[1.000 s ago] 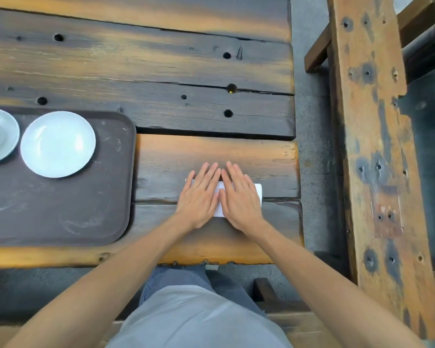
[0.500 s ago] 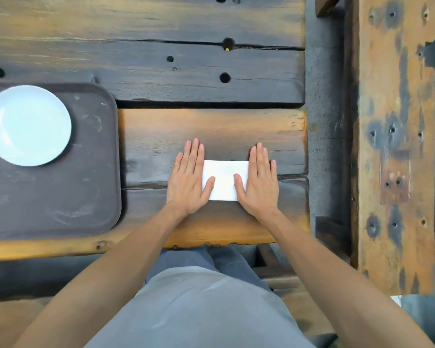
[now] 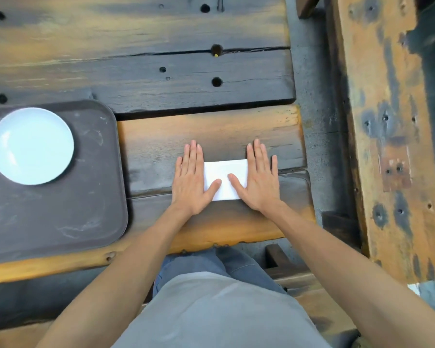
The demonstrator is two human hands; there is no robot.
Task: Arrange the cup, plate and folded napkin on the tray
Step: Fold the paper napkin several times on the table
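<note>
1. Weathered plank worktop (image 3: 211, 126), knotted and bolt-holed.
2. We see a brown tray (image 3: 60, 217) carrying one round white plate (image 3: 32, 146).
3. Left hand (image 3: 192, 182) and right hand (image 3: 259, 180) lie flat, fingers spread, pressing the folded white napkin (image 3: 224, 172) beside the tray.

Plain white on the flat rectangular paper napkin (image 3: 224, 178), no print visible. Pale blue-white, glossy, on the round ceramic plate (image 3: 32, 146). Dark brown-grey on the rounded rectangular plastic tray (image 3: 60, 217), marked with faint whitish scuffs and smears. Orange-tan streaked with charcoal black along the grain on the heavy plank wooden table (image 3: 161, 136), dotted with dark round holes. Rust-orange with blue-grey blotches around small holes on the long weathered wooden bench (image 3: 387, 121). Light grey on the shirt (image 3: 211, 310), slate blue on the trousers (image 3: 199, 262).
</note>
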